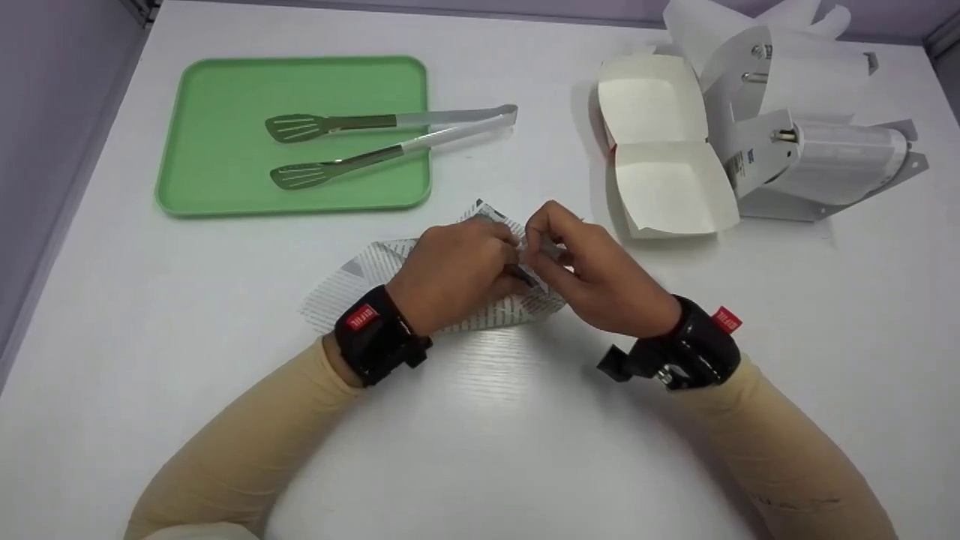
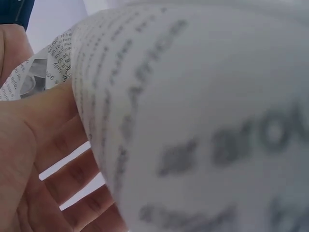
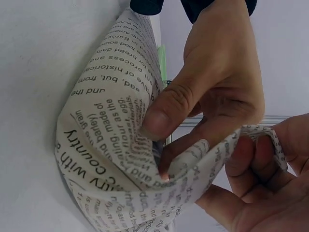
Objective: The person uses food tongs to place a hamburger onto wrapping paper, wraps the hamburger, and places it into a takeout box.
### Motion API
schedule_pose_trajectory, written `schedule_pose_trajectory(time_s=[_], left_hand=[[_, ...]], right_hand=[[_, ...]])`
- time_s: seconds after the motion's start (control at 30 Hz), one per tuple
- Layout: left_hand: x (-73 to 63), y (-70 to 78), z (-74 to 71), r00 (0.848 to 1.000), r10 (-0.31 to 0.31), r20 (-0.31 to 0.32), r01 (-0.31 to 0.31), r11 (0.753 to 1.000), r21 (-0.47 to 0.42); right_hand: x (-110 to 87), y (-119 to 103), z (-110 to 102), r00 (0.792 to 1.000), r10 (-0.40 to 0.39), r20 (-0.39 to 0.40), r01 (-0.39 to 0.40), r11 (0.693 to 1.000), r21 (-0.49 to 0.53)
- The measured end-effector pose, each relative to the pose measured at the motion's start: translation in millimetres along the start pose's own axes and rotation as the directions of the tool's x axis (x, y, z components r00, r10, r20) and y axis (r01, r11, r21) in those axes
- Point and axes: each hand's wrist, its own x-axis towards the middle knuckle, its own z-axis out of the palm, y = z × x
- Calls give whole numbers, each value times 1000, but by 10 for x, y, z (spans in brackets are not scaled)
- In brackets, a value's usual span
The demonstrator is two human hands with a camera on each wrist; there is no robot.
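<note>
Folding of paper by two hands. The paper (image 1: 360,277), a printed sheet, lies on the table (image 1: 480,450) between the wrists and the tray (image 1: 345,82); its left part spreads flat and loose, while its right part rises into a hollow fold under the fingers. Whether anything lies inside is hidden.

The left hand (image 1: 461,266) bends over the sheet and grips the fold, thumb outside and forefinger inside its mouth, as the right wrist view shows. The right hand (image 1: 600,274) pinches the raised edge at the right end between thumb and curled fingers, and the edge rolls around the fingertips.

The step in hand appears to be shaping this end. To do it well, the left hand should act as anchor, bearing down close to the bend so that the body does not skid, while the right draws its edge over evenly and creases it from the anchored side outward. Too sharp a tug could tear the thin-looking sheet; too light a crease would probably spring open.

Surroundings: tongs (image 1: 360,121) rest with heads on the tray and handles beyond its edge; an open box (image 1: 660,142) stands beside the dispenser (image 1: 847,165).
</note>
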Motion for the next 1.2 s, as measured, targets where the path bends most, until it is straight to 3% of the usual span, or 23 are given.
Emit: schedule_pose_trajectory(time_s=[0.33,0.47,0.7,0.97,1.2], left_hand=[[19,3,-19,998,-66,7,66,994,-82],[18,-6,-17,998,-69,-4,68,992,-102],[-16,-24,-1,995,43,-88,-47,998,-50],[-24,-54,-65,986,153,-66,-160,978,-134],[-35,-101,-54,981,180,-78,-191,964,-183]], right_hand=[[-39,48,63,999,30,29,-31,997,69],[-51,62,55,995,81,49,-86,991,99],[-56,81,43,985,162,50,-169,962,213],[-78,142,41,992,121,41,-123,991,53],[-84,190,40,996,65,64,-68,997,42]])
